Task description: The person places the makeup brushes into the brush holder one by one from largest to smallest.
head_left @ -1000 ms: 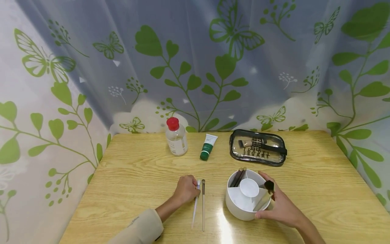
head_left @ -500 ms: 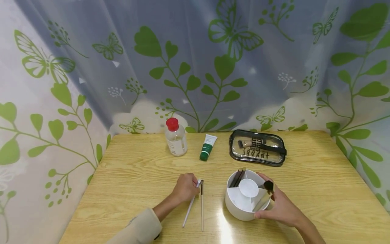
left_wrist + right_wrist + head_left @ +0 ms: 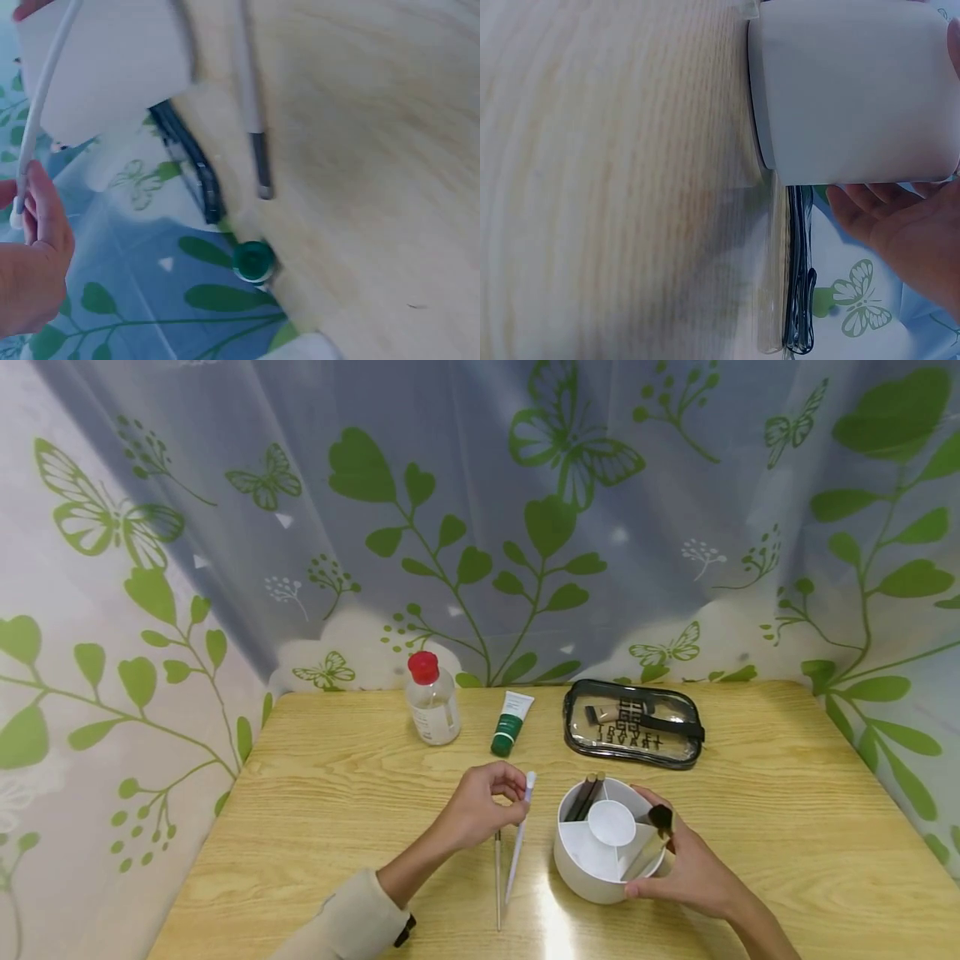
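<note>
My left hand (image 3: 480,806) pinches a slim white makeup brush (image 3: 516,860) between thumb and fingertips, its white tip up. The brush tilts above the table, left of a round white divided organizer (image 3: 588,881). My right hand (image 3: 693,877) grips that organizer's right side, thumb in front and fingers behind. Inside it, two dark pencil-like sticks (image 3: 585,797) lean in the back left compartment. A black-bristled brush (image 3: 662,817) and a pale flat item stand on the right, partly hidden. A second brush (image 3: 498,885) with a pale handle lies on the table beside the held one.
A clear bottle (image 3: 435,714) with a red cap stands at the back left. Next to it a white and green tube (image 3: 512,724) lies on the wooden table (image 3: 315,793). A clear black-edged pouch (image 3: 678,752) lies behind the organizer. A printed curtain (image 3: 450,485) hangs behind.
My left hand has picked the white brush up off the table and carried it right, across the other brush, toward the organizer. My right hand stays in place on the organizer.
</note>
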The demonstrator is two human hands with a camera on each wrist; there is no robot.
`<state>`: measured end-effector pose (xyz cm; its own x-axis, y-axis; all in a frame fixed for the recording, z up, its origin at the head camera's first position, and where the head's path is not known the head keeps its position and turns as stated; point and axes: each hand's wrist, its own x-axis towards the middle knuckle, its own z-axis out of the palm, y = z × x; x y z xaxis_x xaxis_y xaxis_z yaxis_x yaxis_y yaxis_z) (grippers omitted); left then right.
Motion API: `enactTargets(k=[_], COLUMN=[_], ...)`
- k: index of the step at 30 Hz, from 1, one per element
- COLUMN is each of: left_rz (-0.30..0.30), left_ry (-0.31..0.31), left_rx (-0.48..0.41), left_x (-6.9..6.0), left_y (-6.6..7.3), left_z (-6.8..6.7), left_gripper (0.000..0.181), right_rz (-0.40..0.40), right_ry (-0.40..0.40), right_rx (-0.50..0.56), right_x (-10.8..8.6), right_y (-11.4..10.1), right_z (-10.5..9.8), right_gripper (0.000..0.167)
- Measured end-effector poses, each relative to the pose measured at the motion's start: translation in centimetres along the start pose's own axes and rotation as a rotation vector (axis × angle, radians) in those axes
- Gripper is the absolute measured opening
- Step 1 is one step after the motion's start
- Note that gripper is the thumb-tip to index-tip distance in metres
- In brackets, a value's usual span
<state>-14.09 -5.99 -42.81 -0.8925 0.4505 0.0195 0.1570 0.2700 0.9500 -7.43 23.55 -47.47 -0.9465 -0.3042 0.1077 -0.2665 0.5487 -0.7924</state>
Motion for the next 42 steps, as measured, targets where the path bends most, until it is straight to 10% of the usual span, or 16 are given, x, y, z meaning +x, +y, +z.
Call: enactTargets(k=[12,18,26,42], left_rz=[0.205,0.137,0.083,0.076], left_ry=[-0.047,0.125,0.179,0.177], left_rx=[-0.416,-0.519,-0.461,-0.035], left_x=[0.4,0.9,1.1,0.4], left_y=[2.7,3.0,1.6,0.5], left_z=[0.5,1.4,2.5,4.7], left_gripper=[0.025,0.024,0.024,0.011], right_rz=[0.003,0.012,-0.008,-0.011], right_ry=[-0.007,-0.007,0.016,0.011], right_rx=[0.000,-0.006,-0.008,0.002], right_x=[0.0,-0.1,-0.1,-0.1], right_y=[0.0,0.0,0.0,0.0], right_z=[0.0,0.0,0.2,0.2], right_gripper=[0.109,0.109,0.111,0.111])
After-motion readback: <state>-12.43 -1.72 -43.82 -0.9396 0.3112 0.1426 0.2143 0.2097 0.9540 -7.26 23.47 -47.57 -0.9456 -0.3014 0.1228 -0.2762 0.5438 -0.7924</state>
